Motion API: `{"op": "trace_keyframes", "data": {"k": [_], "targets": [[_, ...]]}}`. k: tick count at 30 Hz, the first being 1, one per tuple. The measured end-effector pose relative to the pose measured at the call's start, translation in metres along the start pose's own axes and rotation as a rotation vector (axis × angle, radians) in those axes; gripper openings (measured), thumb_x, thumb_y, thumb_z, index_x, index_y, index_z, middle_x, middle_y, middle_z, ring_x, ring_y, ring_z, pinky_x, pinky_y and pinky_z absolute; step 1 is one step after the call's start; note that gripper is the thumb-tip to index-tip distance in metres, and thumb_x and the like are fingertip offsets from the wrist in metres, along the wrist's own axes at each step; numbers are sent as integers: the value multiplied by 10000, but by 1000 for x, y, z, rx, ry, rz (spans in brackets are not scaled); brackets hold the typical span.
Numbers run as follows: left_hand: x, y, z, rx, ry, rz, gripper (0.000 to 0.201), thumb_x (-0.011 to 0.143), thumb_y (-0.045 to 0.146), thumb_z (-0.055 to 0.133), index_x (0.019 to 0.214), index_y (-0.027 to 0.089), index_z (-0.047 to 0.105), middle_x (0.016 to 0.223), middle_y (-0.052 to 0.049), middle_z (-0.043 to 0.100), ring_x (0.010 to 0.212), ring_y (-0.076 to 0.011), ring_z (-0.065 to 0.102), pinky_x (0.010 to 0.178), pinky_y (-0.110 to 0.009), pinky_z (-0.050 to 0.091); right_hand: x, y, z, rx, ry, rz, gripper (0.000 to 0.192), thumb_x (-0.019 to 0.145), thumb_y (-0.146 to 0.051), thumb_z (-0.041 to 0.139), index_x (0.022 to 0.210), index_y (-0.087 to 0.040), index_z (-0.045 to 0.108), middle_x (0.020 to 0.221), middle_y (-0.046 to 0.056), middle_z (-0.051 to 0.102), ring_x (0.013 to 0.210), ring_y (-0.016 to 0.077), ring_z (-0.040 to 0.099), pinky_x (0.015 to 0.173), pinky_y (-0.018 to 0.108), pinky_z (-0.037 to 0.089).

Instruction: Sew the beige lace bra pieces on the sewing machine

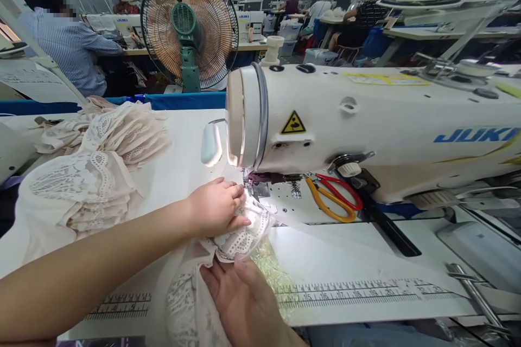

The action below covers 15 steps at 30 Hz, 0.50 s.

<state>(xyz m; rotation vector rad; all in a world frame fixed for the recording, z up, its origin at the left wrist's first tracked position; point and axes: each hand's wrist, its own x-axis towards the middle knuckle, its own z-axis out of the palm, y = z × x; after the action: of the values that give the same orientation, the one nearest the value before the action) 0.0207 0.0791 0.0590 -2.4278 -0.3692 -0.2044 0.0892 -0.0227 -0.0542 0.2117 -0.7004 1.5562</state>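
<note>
Smooth white table [345, 255], flat and hard, reaching across most of the view. On it, a glossy cream-white sewing machine [317, 114], long and barrel-like, rounded at the needle end, lettered in blue. Behind, a round fan [187, 21], wire cage around a green hub. Left of the fan, a seated person [73, 43] in a blue-and-white striped shirt of thin cloth. At the left of the table, a heap of lace pieces [81, 184], cream and soft, layered in floppy folds, patterned with scallops and tiny holes. Along the near side, a printed ruler [350, 293], fine black ticks on white. From the machine's needle end down toward the near table edge, a lace cloth [248, 236], pale and thin, scalloped near the machine, limp and creased toward the front. On that cloth, the left hand [215, 207], palm down, fingers together and nearly flat, thumb apart over the lace. Lower, the right hand [244, 301], palm up, thumb at the lace edge, fingers bent and partly hidden by fabric; cannot tell whether pinched tight. Under the machine's arm, scissors [334, 199] with slim looped handles, orange and red. Smallest, a flat yellow warning triangle [293, 123], bordered in black.
</note>
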Motion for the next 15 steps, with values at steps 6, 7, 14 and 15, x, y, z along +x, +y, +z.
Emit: {"op": "trace_keyframes", "data": {"k": [6, 7, 14, 15], "targets": [[0, 7, -5, 43, 6, -110, 539, 858, 576, 412, 1037, 126, 648, 961, -127, 583, 875, -258, 522, 744, -385, 407, 1, 0, -4, -17, -2, 2, 170, 765, -243, 628, 929, -264, 667, 979, -5, 653, 1055, 160, 558, 946, 304, 425], [0, 8, -6, 56, -6, -128, 540, 849, 581, 424, 1036, 125, 646, 909, -118, 571, 839, -255, 515, 692, -370, 403, 1, 0, -4, -28, -3, 0, 193, 761, -250, 629, 950, -264, 662, 978, -3, 650, 1058, 163, 556, 948, 303, 422], [3, 4, 5, 111, -61, -86, 533, 865, 506, 437, 1090, 54, 606, 887, -124, 544, 787, -235, 495, 625, -327, 398, 3, 0, -1, -139, 1, 21, 380, 739, -314, 624, 1114, -259, 605, 1096, 30, 618, 1172, 210, 479, 1059, 375, 299], [3, 2, 6, 108, -68, -78, 513, 866, 497, 434, 1058, 58, 618, 896, -126, 543, 784, -234, 494, 620, -325, 401, 4, 1, -1, -158, -1, 18, 384, 737, -330, 621, 1113, -260, 603, 1144, 34, 600, 1187, 217, 466, 1065, 386, 286]]}}
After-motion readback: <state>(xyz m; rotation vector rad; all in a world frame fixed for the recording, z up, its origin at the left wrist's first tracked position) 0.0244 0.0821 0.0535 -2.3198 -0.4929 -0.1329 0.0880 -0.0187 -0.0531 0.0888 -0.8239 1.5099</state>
